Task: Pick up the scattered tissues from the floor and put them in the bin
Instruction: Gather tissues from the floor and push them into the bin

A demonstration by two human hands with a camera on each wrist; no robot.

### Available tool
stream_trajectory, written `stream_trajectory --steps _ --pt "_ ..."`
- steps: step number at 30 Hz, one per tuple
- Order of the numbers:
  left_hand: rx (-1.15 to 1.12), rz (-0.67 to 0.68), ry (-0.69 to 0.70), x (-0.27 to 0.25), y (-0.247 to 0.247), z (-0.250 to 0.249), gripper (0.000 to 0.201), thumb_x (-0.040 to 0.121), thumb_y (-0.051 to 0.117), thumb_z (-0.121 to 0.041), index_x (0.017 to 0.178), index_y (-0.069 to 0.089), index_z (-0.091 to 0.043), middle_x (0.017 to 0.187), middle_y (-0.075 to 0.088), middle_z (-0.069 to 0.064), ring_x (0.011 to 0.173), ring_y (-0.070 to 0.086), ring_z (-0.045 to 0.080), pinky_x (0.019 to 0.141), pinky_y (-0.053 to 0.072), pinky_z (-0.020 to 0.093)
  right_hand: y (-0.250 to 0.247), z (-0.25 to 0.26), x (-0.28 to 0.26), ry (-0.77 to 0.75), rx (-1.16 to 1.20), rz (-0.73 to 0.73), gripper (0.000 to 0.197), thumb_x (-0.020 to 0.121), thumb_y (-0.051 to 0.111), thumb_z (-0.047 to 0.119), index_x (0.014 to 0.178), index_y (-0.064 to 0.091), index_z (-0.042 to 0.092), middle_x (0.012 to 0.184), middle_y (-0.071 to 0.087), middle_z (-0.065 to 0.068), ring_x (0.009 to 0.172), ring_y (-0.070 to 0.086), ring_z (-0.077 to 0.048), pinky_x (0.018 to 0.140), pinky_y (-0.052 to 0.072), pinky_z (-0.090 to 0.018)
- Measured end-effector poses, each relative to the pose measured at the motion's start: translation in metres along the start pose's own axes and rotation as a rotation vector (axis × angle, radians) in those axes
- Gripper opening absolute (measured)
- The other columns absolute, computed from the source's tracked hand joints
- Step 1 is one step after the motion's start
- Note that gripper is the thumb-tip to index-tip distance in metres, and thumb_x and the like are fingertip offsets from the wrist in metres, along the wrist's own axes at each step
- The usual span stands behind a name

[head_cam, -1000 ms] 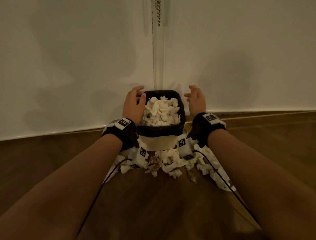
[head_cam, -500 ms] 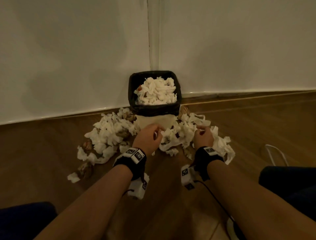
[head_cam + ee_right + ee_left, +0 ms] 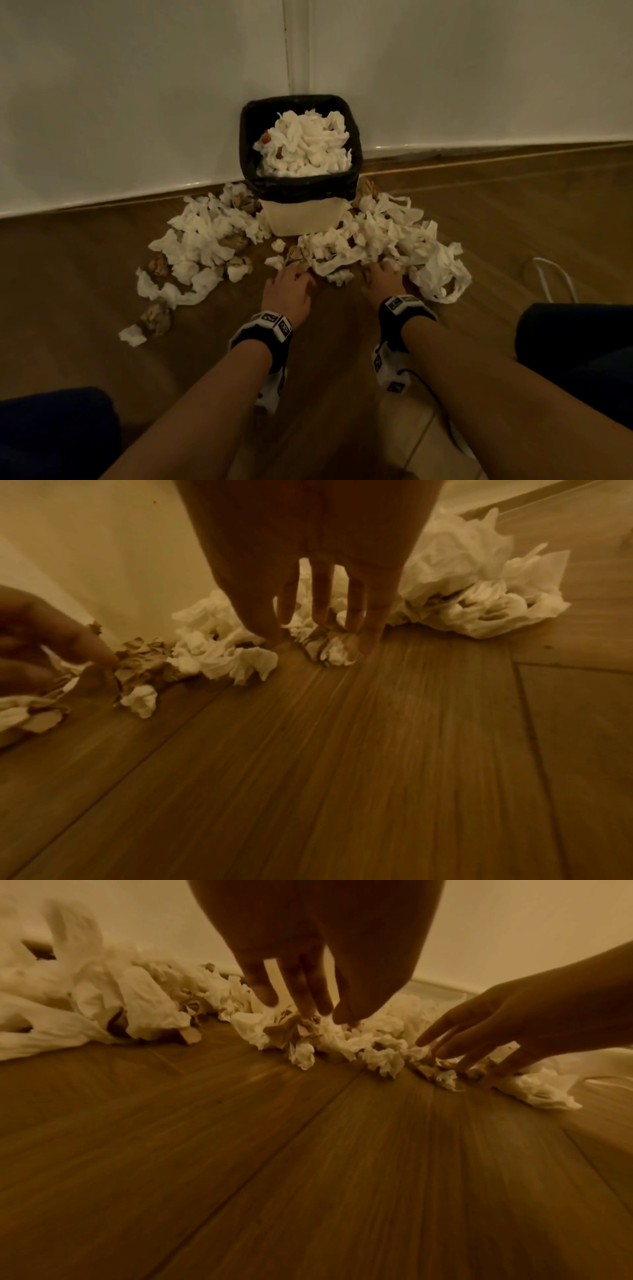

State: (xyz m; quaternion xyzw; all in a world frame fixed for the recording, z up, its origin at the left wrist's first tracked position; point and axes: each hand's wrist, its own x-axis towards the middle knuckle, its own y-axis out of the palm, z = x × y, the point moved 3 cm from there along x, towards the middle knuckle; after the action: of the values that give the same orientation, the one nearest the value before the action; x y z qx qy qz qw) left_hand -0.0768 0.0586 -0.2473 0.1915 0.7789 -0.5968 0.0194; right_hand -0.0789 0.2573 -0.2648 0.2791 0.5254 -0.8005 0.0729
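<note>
**Asker:** So, where do things stand with the tidying?

**Describer:** Partway, I would judge. A small square bin [image 3: 300,192] with a black liner stands in the corner of a white-walled room, already heaped to the rim with white tissues. Many more tissues [image 3: 205,240] lie on the wooden floor [image 3: 85,260], in one spread to the left of the bin and another [image 3: 394,236] in front and to the right. Several brown crumpled wads sit among them.

**Asker:** And the hands?

**Describer:** Both reach low to the near edge of the right-hand pile. The left hand [image 3: 287,289] has fingers pointing down, tips just touching a brown and white wad [image 3: 304,1027], not yet closed on it. The right hand [image 3: 383,282] is spread, fingertips resting on small white scraps [image 3: 330,647]; it holds nothing.

**Asker:** Which way do the tissues point?

**Describer:** Mostly none; they are shapeless crumples. A few twisted strips lie roughly across the view. The bin stands upright, mouth facing up.
</note>
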Motion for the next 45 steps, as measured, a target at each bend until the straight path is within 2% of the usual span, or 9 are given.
stream_trajectory --steps 5,9,16,21,26,33,36,40,45 --pt "-0.004 -0.205 -0.214 0.004 0.000 0.006 0.057 0.080 0.058 -0.031 0.131 0.037 -0.019 0.136 0.034 0.010 0.123 0.034 0.032 0.096 0.033 0.044 0.005 0.013 -0.002 0.061 0.040 -0.046 0.077 0.084 0.060 0.048 0.143 0.024 0.015 0.149 0.017 -0.019 0.137 0.020 -0.041 0.112 0.025 -0.049" --pt "-0.157 -0.262 -0.348 0.011 0.002 0.016 0.060 0.077 0.061 -0.035 0.131 0.038 -0.021 0.138 0.031 0.013 0.124 0.033 0.034 0.098 0.035 0.044 0.012 0.020 0.003 0.057 0.017 -0.057 0.075 0.081 0.061 0.054 0.138 0.027 0.020 0.147 0.014 -0.018 0.134 0.020 -0.042 0.106 0.031 -0.048" --pt "-0.065 -0.160 -0.262 0.029 0.009 0.022 0.066 0.077 0.062 -0.046 0.136 0.036 -0.034 0.144 0.024 0.013 0.128 0.026 0.039 0.102 0.033 0.046 0.035 0.029 0.010 0.013 -0.094 -0.043 0.059 0.081 0.054 0.061 0.130 0.033 0.035 0.149 0.012 -0.011 0.132 0.021 -0.042 0.092 0.044 -0.052" --pt "0.055 0.057 -0.199 0.038 0.016 0.027 0.072 0.081 0.060 -0.053 0.141 0.021 -0.044 0.155 0.002 0.005 0.139 0.011 0.043 0.110 0.024 0.053 0.038 0.032 0.015 -0.020 -0.204 -0.101 0.053 0.087 0.044 0.060 0.131 0.033 0.033 0.145 0.017 -0.011 0.127 0.024 -0.041 0.091 0.041 -0.051" --pt "0.004 0.129 -0.150 0.038 0.017 0.035 0.055 0.087 0.061 -0.032 0.134 0.033 -0.035 0.150 0.012 0.003 0.131 0.027 0.038 0.094 0.044 0.047 0.041 0.035 0.018 -0.118 -0.183 -0.076 0.040 0.094 0.045 0.038 0.131 0.041 0.024 0.143 0.024 -0.012 0.123 0.030 -0.038 0.098 0.038 -0.041" --pt "-0.118 0.167 -0.280 0.034 0.017 0.045 0.020 0.092 0.055 -0.023 0.111 0.048 -0.019 0.133 0.030 0.011 0.119 0.034 0.037 0.083 0.042 0.042 0.034 0.033 0.021 -0.049 -0.061 -0.092 0.038 0.094 0.049 0.018 0.130 0.045 0.009 0.148 0.020 -0.014 0.127 0.033 -0.037 0.107 0.031 -0.039" --pt "-0.115 0.207 -0.305 0.036 0.014 0.046 0.021 0.091 0.057 -0.026 0.108 0.048 -0.016 0.132 0.031 0.012 0.118 0.036 0.039 0.088 0.042 0.044 0.032 0.028 0.020 -0.007 -0.004 -0.088 0.030 0.092 0.050 0.013 0.121 0.051 0.005 0.151 0.012 -0.013 0.127 0.036 -0.036 0.107 0.033 -0.037" --pt "-0.152 0.259 -0.343 0.038 0.018 0.049 0.010 0.094 0.047 -0.014 0.103 0.050 -0.013 0.136 0.031 0.016 0.119 0.037 0.042 0.091 0.041 0.045 0.029 0.026 0.023 -0.032 -0.005 -0.063 0.023 0.091 0.052 0.011 0.113 0.056 0.005 0.142 0.027 -0.011 0.121 0.041 -0.033 0.103 0.038 -0.037" --pt "-0.171 0.285 -0.355 0.038 0.023 0.052 0.023 0.087 0.046 0.001 0.095 0.041 -0.020 0.131 0.034 0.015 0.115 0.039 0.042 0.085 0.040 0.041 0.027 0.025 0.028 -0.014 0.089 -0.073 0.006 0.090 0.051 0.004 0.089 0.056 0.006 0.132 0.038 -0.013 0.106 0.050 -0.036 0.091 0.044 -0.037"
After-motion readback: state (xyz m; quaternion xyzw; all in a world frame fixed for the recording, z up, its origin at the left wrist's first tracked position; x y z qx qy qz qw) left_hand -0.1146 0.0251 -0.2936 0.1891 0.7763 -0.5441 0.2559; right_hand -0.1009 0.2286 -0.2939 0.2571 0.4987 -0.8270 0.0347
